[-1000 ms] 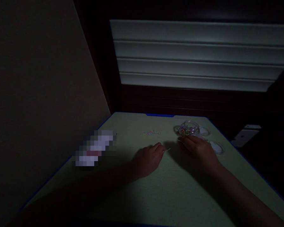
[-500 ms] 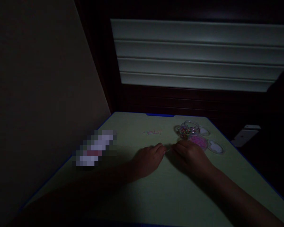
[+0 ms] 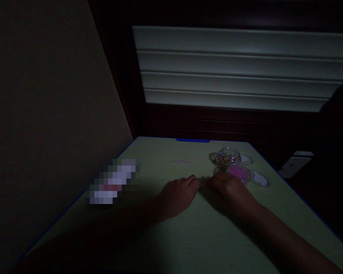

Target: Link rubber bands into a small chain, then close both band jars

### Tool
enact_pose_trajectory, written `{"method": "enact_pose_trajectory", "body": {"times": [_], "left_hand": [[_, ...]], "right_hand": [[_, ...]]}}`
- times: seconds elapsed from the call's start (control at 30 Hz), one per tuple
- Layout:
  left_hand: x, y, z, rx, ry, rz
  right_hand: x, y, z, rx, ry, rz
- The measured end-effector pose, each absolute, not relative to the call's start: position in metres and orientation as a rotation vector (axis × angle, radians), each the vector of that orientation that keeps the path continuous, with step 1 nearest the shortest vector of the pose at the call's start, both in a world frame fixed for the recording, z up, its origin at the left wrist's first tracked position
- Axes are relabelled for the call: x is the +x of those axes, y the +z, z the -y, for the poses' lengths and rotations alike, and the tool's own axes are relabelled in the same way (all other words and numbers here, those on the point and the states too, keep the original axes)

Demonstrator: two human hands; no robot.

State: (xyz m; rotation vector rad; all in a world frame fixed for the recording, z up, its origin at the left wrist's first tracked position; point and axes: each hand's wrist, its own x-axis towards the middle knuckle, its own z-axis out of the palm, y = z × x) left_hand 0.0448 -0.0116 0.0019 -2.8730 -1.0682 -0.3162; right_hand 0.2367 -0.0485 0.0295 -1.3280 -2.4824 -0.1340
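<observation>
Over the pale green tabletop (image 3: 205, 232), my left hand (image 3: 178, 196) is closed in a pinch. A tiny pale strand (image 3: 201, 184) shows at its fingertips, too small and dim to name. My right hand (image 3: 228, 190) is also closed, fingertips together, a short gap from the left one; what it holds, if anything, is hidden. Just beyond the right hand sits an open clear tub of pink pieces (image 3: 239, 172), partly covered by that hand. Behind it stands a clear jar (image 3: 231, 151) with small multicoloured rings. Thin coloured pieces (image 3: 185, 161) lie scattered beyond my left hand.
Two clear lids lie at the right, a nearer lid (image 3: 260, 179) and a farther lid (image 3: 246, 159). A pixelated white object (image 3: 114, 182) is on the table's left side. Slatted panels (image 3: 234, 68) rise behind, and a white device (image 3: 297, 165) is off the right edge.
The pale strand spanned the gap between my fingertips before; now only a bit shows by the left ones. Both hands stay almost in place, and the view has shifted slightly.
</observation>
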Motion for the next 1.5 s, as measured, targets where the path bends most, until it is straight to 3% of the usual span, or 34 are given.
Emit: {"method": "enact_pose_trajectory", "body": {"times": [0.5, 0.9, 1.5], "left_hand": [[0.044, 0.007, 0.012, -2.875, -0.259, 1.063], [0.044, 0.006, 0.010, -2.895, -0.282, 1.027], [0.043, 0.005, 0.008, -2.917, -0.286, 0.979]], "right_hand": [[0.266, 0.058, 0.055, -1.441, -0.420, 2.404], [0.323, 0.068, 0.051, -1.966, -0.303, 2.171], [0.342, 0.053, 0.045, -1.832, -0.170, 2.204]]}}
